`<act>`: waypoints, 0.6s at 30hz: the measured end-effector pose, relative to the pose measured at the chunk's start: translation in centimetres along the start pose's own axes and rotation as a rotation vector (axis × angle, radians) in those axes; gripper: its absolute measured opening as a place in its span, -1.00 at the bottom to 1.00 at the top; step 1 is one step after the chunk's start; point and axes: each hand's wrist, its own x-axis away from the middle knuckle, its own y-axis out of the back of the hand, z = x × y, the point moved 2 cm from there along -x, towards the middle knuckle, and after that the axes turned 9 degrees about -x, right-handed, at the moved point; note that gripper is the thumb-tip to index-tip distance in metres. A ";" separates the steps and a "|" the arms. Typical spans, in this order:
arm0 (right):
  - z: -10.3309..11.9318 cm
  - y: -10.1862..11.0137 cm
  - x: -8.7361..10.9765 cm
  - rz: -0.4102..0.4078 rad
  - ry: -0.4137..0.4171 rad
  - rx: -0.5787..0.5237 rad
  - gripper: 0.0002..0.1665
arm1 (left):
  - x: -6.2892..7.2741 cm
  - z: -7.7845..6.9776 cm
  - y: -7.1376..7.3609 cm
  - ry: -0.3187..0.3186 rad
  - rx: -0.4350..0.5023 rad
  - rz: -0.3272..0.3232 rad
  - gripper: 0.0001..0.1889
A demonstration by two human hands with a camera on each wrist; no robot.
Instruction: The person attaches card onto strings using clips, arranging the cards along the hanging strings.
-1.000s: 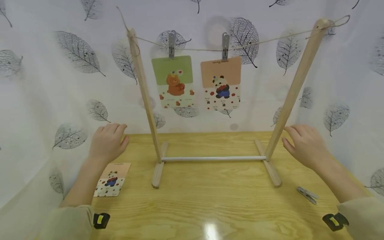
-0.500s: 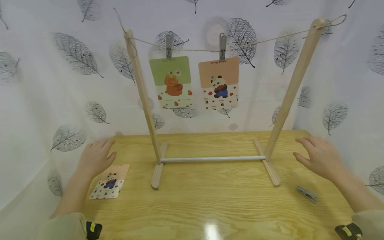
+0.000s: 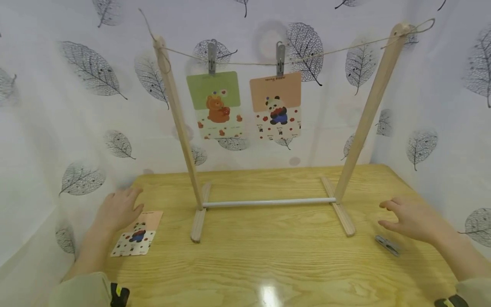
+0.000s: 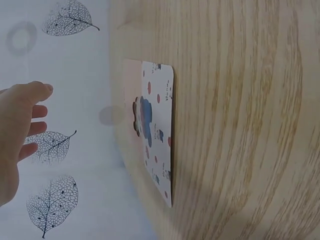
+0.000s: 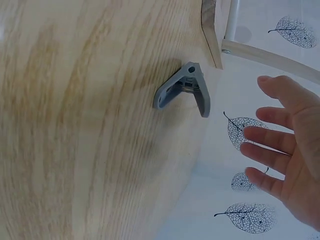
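My left hand (image 3: 116, 209) hovers just above and left of a panda card (image 3: 137, 236) with a peach top, which lies flat on the table. Nothing is in its loosely spread fingers; the left wrist view shows the card (image 4: 152, 122) apart from the hand (image 4: 20, 117). On the other side, my right hand (image 3: 412, 219) is in the air just beyond a grey clothespin (image 3: 387, 245). Its fingers are relaxed and hold nothing. In the right wrist view the clothespin (image 5: 186, 86) sits on the wood, separate from the hand (image 5: 295, 140).
A wooden stand with left post (image 3: 178, 123), right post (image 3: 370, 113) and a white crossbar (image 3: 268, 202) occupies the middle. From its string (image 3: 337, 52) hang a green bear card (image 3: 214, 104) and a peach panda card (image 3: 277, 106), each under a grey clothespin. A leaf-print curtain (image 3: 245, 157) backs the table.
Both hands have come down and back from beside the posts, the left toward the loose card, the right toward the loose clothespin. The cards and stand stay in place; the view shifts slightly.
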 end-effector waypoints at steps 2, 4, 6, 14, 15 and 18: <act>-0.1 -0.4 0.1 0.089 -0.045 -0.043 -0.45 | 0.1 0.1 -0.6 0.010 0.015 0.038 -0.51; -0.1 -0.7 0.2 0.169 -0.081 -0.102 -0.45 | 0.2 0.2 -1.1 0.015 0.019 0.058 -0.50; 0.0 -0.9 0.2 0.210 -0.097 -0.133 -0.44 | 0.2 0.2 -1.6 0.016 0.022 0.068 -0.50; 0.8 -1.7 0.3 0.255 -0.087 -0.195 -0.45 | 0.2 -0.1 -3.3 0.017 0.014 0.191 -0.47; 0.8 -1.9 0.2 0.266 -0.087 -0.204 -0.46 | 0.2 -0.1 -3.5 0.016 0.010 0.200 -0.47; 1.0 -2.4 0.3 0.298 -0.095 -0.227 -0.48 | 0.3 -0.2 -4.1 0.012 -0.001 0.226 -0.49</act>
